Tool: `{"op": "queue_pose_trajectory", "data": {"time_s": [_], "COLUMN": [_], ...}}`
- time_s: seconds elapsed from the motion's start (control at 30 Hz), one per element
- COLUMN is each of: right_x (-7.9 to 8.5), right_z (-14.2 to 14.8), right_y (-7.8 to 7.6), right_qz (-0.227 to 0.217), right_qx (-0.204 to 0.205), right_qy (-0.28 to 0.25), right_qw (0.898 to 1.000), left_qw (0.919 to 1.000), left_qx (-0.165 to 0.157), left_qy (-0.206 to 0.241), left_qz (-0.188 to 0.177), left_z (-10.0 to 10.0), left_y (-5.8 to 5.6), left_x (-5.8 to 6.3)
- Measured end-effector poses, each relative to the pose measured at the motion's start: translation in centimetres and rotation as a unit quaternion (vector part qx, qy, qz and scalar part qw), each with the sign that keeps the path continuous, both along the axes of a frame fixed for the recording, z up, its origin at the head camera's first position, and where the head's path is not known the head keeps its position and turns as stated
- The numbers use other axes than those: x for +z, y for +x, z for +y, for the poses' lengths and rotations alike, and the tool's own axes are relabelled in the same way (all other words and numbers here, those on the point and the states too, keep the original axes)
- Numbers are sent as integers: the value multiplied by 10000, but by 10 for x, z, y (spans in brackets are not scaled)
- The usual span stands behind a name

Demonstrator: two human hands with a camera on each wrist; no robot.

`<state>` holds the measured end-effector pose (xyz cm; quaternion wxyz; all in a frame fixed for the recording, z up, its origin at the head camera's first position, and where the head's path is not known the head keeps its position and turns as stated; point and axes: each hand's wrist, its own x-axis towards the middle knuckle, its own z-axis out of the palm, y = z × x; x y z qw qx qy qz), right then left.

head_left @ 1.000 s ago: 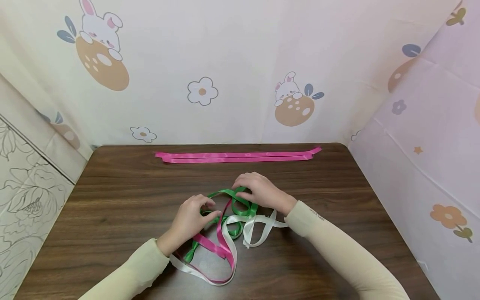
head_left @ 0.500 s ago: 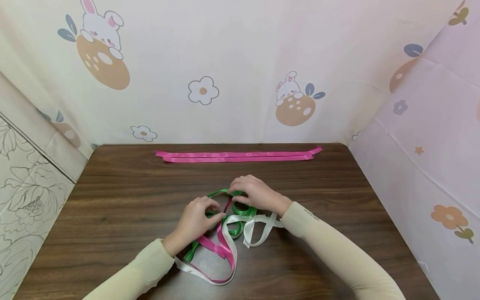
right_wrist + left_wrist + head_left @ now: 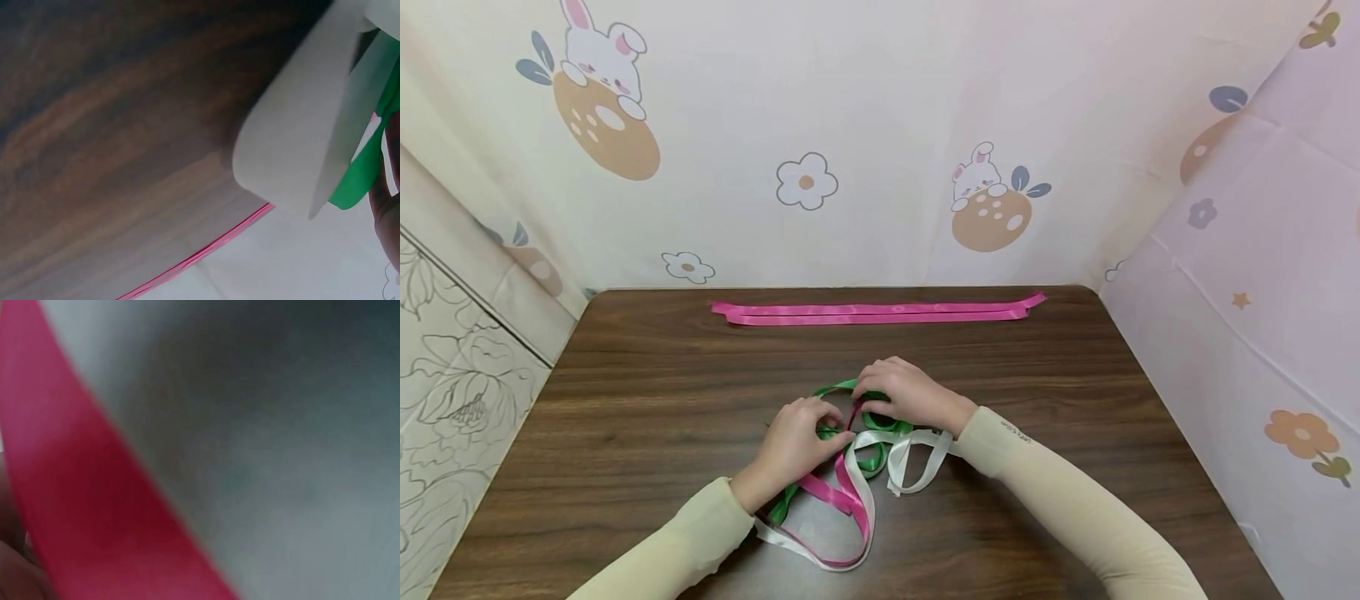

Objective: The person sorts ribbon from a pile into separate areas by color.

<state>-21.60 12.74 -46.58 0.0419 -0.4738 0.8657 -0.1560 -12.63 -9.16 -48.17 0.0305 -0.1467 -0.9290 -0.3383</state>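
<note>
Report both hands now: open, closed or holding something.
Left hand: at the ribbons, grip cannot be told.
Right hand: at the green ribbon, grip cannot be told.

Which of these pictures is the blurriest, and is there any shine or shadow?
Head view: fairly sharp, pale sheen on the table; left wrist view: blurriest, the close pink ribbon soft-edged, background darkening toward top right; right wrist view: soft too, white ribbon looming large, table dark at upper left.
</note>
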Motion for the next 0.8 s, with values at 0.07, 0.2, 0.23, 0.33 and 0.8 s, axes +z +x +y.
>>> {"op": "queue_pose_trajectory", "data": {"time_s": [0.07,0.2,0.23,0.33,0.8], "right_x": [-2,-5,-5,-7,-10], "right_z": [0,1,1,0,-4], "right_y": [1,2,2,3,5], "right_qz": [25,37,37,107,625], "right_qx": [16,20,15,-10,4], "right_qy": [34,114,130,173,263], "right_qw": [10000,9999,9999,9998,9977], "left_qw": [10000,10000,10000,9999,9989], "left_qx": [-24,-39,-45,-106,-377], "left_qy": [-26,-42,-45,-54,-163], "left_qz": [-10,-51,-57,-39,-209], "left_z": [0,0,0,-1,-8], "left_y": [0,0,1,1,1], "left_x": [0,-1,-1,-1,0]}}
